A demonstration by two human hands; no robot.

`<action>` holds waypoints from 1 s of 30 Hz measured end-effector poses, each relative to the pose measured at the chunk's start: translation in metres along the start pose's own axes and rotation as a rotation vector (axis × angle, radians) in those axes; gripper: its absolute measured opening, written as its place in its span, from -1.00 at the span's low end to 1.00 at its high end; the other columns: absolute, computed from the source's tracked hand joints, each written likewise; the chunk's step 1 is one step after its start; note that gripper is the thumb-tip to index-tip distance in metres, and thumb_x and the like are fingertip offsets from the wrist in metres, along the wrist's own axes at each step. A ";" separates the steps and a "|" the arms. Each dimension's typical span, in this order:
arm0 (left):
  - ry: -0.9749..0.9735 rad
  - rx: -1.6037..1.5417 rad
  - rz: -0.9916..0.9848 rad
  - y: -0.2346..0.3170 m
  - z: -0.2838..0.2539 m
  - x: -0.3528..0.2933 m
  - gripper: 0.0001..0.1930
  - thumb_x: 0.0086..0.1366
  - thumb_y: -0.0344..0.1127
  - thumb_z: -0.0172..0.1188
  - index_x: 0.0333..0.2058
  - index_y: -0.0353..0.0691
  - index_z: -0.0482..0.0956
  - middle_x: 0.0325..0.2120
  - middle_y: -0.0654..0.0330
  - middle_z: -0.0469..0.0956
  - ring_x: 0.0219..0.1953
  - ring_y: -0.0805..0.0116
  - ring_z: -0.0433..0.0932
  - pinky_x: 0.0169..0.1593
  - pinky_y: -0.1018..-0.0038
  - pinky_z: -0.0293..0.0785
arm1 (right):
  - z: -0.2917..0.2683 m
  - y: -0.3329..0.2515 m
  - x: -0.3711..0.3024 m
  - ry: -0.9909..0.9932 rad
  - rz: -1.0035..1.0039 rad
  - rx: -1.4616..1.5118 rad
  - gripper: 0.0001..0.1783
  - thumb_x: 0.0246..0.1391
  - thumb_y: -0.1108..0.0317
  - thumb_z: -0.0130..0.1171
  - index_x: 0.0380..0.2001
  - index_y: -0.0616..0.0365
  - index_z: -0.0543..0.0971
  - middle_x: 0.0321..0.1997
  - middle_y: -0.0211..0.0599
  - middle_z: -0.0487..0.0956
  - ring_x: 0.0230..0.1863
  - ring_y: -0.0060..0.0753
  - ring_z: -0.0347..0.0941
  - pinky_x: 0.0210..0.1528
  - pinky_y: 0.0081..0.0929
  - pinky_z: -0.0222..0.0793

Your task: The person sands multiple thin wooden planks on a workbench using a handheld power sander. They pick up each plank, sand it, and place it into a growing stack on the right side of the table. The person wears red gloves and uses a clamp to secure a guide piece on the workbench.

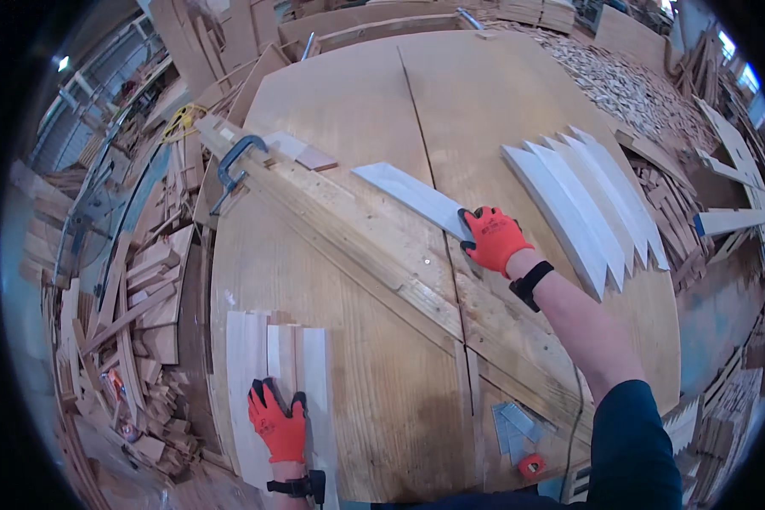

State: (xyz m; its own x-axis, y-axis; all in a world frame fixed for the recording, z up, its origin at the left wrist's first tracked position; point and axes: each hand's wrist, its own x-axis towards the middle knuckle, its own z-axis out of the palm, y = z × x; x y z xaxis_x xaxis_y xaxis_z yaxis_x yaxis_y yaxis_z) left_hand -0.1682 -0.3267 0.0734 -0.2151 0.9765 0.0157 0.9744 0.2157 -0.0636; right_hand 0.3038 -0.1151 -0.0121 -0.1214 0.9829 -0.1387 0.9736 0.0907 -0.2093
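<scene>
My right hand (495, 238), in a red glove with black fingertips, grips the near end of a pale wooden board (412, 194). The board lies slantwise on the tabletop, and its far end is cut at an angle. At the lower left my left hand (279, 422), gloved alike, rests with its fingers spread on several pale boards (316, 378) laid side by side. To the right, several boards with pointed ends (582, 200) lie in a row. A long wooden rail (348, 225) crosses the table diagonally, held at its far end by a blue clamp (234, 166).
A red tape measure (531, 465) and grey metal plates (513, 427) lie near the front edge of the wooden table (391, 450). A small offcut (314, 159) sits beside the clamp. Scrap wood (149, 310) is heaped at left, with more wood pieces (629, 85) at the far right.
</scene>
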 end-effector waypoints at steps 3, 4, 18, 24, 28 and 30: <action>-0.082 -0.018 -0.013 -0.010 -0.008 0.001 -0.21 0.20 -0.14 0.31 0.32 -0.41 0.24 0.32 -0.26 0.23 0.39 -0.26 0.15 0.40 0.00 0.10 | -0.010 0.024 -0.029 0.209 -0.046 0.040 -0.39 0.03 0.12 0.31 0.14 0.08 0.49 0.10 0.01 0.46 0.15 0.07 0.40 0.06 -0.07 0.50; -0.033 0.067 0.082 -0.012 -0.009 0.001 -0.30 0.26 -0.20 0.25 0.30 -0.42 0.27 0.26 -0.27 0.32 0.30 -0.26 0.29 0.32 0.06 0.28 | -0.008 0.049 -0.034 0.250 -0.040 -0.035 -0.42 0.01 0.19 0.30 0.14 0.05 0.50 0.10 0.03 0.45 0.17 0.10 0.37 0.08 -0.02 0.48; 0.059 -0.162 0.281 0.023 -0.074 0.031 -0.48 0.29 -0.51 0.01 0.23 -0.55 0.31 0.03 -0.35 0.52 0.04 -0.25 0.55 0.09 0.09 0.48 | 0.030 0.323 -0.194 0.257 0.376 0.317 -0.47 0.09 0.37 0.23 0.19 -0.08 0.55 0.41 -0.02 0.34 0.41 0.12 0.20 0.47 -0.16 0.12; 0.056 -0.011 0.634 0.137 -0.119 0.054 -0.40 0.17 -0.55 0.17 0.23 -0.46 0.31 0.04 -0.24 0.52 -0.02 -0.22 0.57 0.02 0.12 0.53 | -0.003 0.271 -0.174 0.398 0.351 0.145 -0.51 0.08 0.40 0.24 0.13 -0.02 0.59 0.33 -0.12 0.43 0.39 0.10 0.21 0.42 -0.11 0.18; 0.152 -0.104 1.145 0.261 -0.096 0.077 -0.61 0.26 -0.43 0.15 0.06 -0.43 0.49 0.01 -0.21 0.53 0.03 -0.12 0.56 0.10 0.14 0.52 | -0.049 0.169 -0.165 0.437 0.207 0.680 -0.53 0.19 0.35 0.21 0.17 0.16 0.53 0.08 -0.09 0.62 0.12 -0.14 0.52 0.23 -0.30 0.35; 0.207 -0.119 1.409 0.303 -0.074 0.083 -0.61 0.28 -0.37 0.11 0.05 -0.41 0.49 0.01 -0.24 0.51 0.08 -0.11 0.53 0.20 0.12 0.44 | -0.057 0.116 -0.161 0.236 0.029 0.910 -0.50 0.30 0.24 0.13 0.25 0.18 0.45 -0.04 -0.18 0.65 -0.05 -0.39 0.56 0.02 -0.42 0.45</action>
State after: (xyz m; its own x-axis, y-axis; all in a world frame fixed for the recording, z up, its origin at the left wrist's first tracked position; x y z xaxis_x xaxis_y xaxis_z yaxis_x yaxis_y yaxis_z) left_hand 0.1141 -0.1801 0.1289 0.9232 0.3520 0.1545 0.3651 -0.9286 -0.0661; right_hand 0.4471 -0.2536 0.0407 0.0398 0.9989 0.0235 0.4383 0.0037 -0.8988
